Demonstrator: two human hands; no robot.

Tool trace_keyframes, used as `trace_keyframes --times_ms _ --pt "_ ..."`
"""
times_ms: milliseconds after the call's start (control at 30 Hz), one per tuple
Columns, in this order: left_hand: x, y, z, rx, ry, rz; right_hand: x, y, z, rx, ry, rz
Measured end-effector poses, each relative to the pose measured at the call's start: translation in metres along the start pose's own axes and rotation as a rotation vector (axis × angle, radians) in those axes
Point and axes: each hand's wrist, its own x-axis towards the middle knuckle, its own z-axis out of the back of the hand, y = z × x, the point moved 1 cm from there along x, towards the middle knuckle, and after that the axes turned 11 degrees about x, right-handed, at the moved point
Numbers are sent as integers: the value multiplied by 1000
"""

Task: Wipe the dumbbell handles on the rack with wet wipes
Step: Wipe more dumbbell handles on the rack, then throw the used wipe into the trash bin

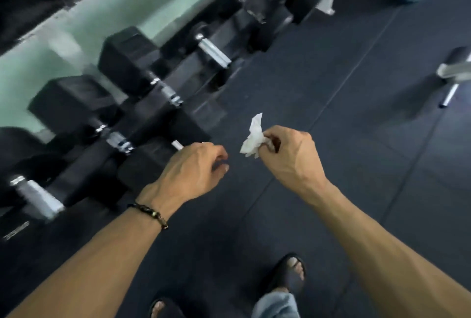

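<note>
Crumpled wet wipe (252, 142) pinched in right hand (288, 157), held over the dark floor (356, 139), just right of the dumbbell rack (84, 170). Left hand (190, 173) nearby w/ fingers loosely curled, prob. holding nothing; frame blurred. Chrome dumbbell handles (214, 51) run along the rack.
</note>
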Motion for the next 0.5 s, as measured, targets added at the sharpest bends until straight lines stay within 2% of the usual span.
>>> trace_keyframes --times_ms 233,500 --pt "117 -197 25 322 1 -192 37 -84 194 -94 -162 -159" --pt "259 -338 33 305 10 -283 121 -166 327 -161 -294 -239"
